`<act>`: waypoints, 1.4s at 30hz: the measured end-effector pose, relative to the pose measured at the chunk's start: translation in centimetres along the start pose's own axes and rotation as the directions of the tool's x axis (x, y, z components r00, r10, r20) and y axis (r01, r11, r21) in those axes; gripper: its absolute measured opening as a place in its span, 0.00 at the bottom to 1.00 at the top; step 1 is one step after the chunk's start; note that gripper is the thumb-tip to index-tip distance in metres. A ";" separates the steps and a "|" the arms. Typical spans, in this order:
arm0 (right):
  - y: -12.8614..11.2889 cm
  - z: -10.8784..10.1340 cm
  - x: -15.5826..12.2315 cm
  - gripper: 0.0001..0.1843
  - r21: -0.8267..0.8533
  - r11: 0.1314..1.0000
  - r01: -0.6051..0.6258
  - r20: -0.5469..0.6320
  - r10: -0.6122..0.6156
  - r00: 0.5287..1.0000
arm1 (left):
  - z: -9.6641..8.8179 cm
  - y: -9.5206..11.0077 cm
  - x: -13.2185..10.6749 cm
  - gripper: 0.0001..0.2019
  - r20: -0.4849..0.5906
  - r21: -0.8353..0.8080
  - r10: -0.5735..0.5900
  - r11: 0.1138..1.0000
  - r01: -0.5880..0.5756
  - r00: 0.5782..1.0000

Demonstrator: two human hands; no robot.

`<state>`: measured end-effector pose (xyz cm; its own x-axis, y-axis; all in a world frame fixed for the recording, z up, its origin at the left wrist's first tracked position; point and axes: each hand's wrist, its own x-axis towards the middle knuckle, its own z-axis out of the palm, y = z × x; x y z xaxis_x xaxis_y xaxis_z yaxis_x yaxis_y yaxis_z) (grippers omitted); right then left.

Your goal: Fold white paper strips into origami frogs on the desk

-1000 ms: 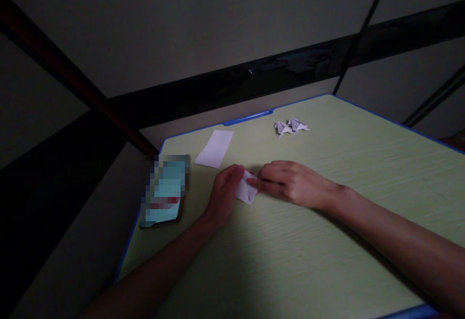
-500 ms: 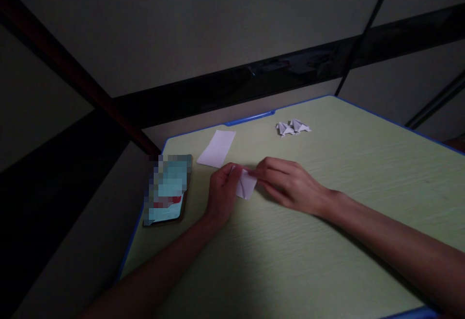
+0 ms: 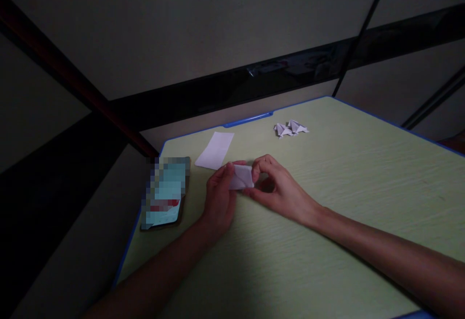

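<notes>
A small folded piece of white paper (image 3: 241, 177) is held above the table between my two hands, with a crease line across its face. My left hand (image 3: 220, 195) grips its left end, thumb on the near face and fingers behind. My right hand (image 3: 278, 183) is at the right end, its index finger curled against the edge and its thumb by the lower corner. Beyond the left hand lies a flat white sheet of paper (image 3: 215, 150). Two folded paper figures (image 3: 290, 129) sit side by side farther back.
A phone (image 3: 165, 195) with a lit, partly blurred screen lies at the table's left edge. The light green table (image 3: 345, 174) has a blue rim, with a blue strip (image 3: 249, 119) at the far edge. Cabinet-like panels (image 3: 232, 28) stand behind it.
The folded paper has been turned, from hanging downward to lying sideways between the hands. My right hand has shifted slightly left, its index finger now curled at the paper's edge.
</notes>
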<state>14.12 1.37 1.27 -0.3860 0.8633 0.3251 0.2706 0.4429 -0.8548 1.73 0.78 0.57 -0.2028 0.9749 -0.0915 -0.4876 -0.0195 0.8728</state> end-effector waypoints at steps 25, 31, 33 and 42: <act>1.0 -2.7 1.9 0.06 0.335 0.922 -0.193 0.112 0.165 0.980 | -1.0 0.4 0.4 0.12 0.353 0.383 0.013 0.911 -0.157 0.935; 1.3 -2.4 1.9 0.06 0.395 0.891 -0.227 0.129 0.190 0.973 | -0.7 0.5 0.5 0.05 0.227 0.444 0.048 0.884 -0.147 0.973; 1.4 -2.2 2.0 0.11 0.443 0.861 -0.252 0.122 0.220 0.968 | -0.7 0.6 0.6 0.03 0.187 0.459 0.085 0.873 -0.163 0.979; 1.6 -2.0 1.7 0.11 0.455 0.802 -0.386 0.126 0.371 0.920 | -0.6 0.9 0.5 0.06 0.187 0.508 0.098 0.842 -0.181 0.978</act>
<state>15.69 4.06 1.28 -0.3661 0.9280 -0.0687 -0.0357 -0.0878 -0.9955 0.72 1.11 1.01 -0.0872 0.9925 0.0854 0.0577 -0.0805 0.9951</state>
